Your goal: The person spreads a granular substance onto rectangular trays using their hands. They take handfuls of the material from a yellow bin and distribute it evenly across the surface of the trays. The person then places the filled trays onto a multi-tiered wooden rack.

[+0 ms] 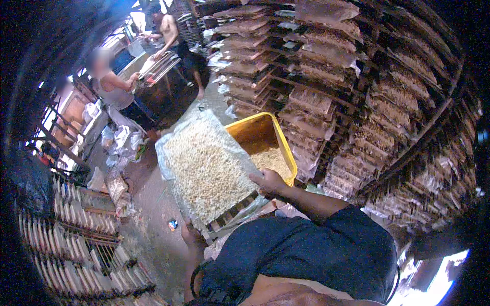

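I hold a slatted tray (232,214) tilted in front of me, lined with a pale plastic sheet (185,122) and covered with a layer of small cream-coloured beans or grains (209,163). My right hand (269,183) is closed on its right edge, thumb on top. At the near left edge my left hand (191,237) grips the tray; its fingers are partly hidden beneath. Just beyond the right side stands a yellow bin (286,148) with more of the pale grains (270,160) inside, partly covered by the tray.
Racks (306,61) stacked with flat trays rise at the right. More racks (76,245) stand at the lower left. Two people (120,89) work at a table at the far left, handling slatted frames (162,70). Plastic bags (122,140) lie on the floor (148,204).
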The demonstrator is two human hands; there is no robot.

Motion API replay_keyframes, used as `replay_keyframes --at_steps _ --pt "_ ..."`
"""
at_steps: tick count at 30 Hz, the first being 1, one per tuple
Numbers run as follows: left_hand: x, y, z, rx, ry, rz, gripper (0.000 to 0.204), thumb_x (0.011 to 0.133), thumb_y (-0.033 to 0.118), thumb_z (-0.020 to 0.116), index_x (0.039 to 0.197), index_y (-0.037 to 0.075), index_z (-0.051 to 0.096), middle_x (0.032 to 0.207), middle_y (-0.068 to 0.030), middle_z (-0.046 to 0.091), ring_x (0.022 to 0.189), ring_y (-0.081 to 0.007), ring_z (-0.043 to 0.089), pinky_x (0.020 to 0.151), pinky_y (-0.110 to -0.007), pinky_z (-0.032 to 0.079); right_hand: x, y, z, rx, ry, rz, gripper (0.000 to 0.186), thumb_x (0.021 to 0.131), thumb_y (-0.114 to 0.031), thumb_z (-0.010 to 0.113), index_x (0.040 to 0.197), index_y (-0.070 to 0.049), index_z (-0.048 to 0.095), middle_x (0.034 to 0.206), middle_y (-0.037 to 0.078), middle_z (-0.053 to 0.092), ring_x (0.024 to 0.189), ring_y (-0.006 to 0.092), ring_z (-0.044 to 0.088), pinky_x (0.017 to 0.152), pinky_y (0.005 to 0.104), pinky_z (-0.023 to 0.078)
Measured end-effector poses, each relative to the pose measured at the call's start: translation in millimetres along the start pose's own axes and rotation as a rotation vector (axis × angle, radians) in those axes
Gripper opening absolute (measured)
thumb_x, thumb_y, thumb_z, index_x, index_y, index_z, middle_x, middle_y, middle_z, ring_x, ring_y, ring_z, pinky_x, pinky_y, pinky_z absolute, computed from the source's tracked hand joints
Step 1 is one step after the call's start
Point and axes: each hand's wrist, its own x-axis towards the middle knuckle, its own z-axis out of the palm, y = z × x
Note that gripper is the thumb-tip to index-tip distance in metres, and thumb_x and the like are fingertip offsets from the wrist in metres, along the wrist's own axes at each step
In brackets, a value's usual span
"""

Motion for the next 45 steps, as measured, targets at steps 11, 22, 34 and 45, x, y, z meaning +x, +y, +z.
replay_keyframes --at_steps 11,22,34,45 --pt "45.5 55.8 44.3 -0.117 -0.437 -0.011 0.027 0.097 0.033 0.052 0.090 0.007 0.056 0.085 -0.0036 0.061 0.076 -0.0128 0.059 0.070 -0.029 0.049 -108.8 -4.0 -35.7 0.503 0.179 -0.100 0.066 0.079 -0.042 0.070 0.126 0.001 0.049 0.113 0.012 0.060 0.102 0.0218 0.057 0.091 0.0357 0.045" --pt "93.9 14.3 71.0 -0.157 -0.711 -0.237 0.044 0.093 0.036 0.053 0.117 0.000 0.055 0.108 -0.0124 0.065 0.092 -0.0259 0.065 0.082 -0.041 0.053 -198.1 -27.2 -49.4 0.756 0.183 -0.334 0.113 0.060 -0.023 0.083 0.149 -0.003 0.017 0.143 0.010 0.039 0.130 0.0236 0.039 0.109 0.0375 0.031" --pt "38.9 151.0 77.1 0.450 -0.561 0.580 0.028 0.095 0.030 0.053 0.097 0.003 0.060 0.090 -0.0011 0.060 0.083 -0.0109 0.054 0.077 -0.028 0.044 -239.2 -102.3 -61.3 0.983 0.278 -0.453 0.106 0.057 -0.003 0.072 0.149 -0.004 0.019 0.149 0.010 0.035 0.134 0.0256 0.038 0.111 0.0393 0.029" --pt "22.6 302.6 165.2 -0.226 -0.903 0.015 0.051 0.091 0.048 0.052 0.121 0.008 0.057 0.114 -0.0071 0.064 0.101 -0.0209 0.063 0.090 -0.040 0.049 -209.8 -184.7 -153.7 0.799 0.339 -0.783 0.105 0.057 -0.017 0.072 0.147 0.001 0.022 0.149 0.013 0.033 0.136 0.0249 0.035 0.113 0.0374 0.026"
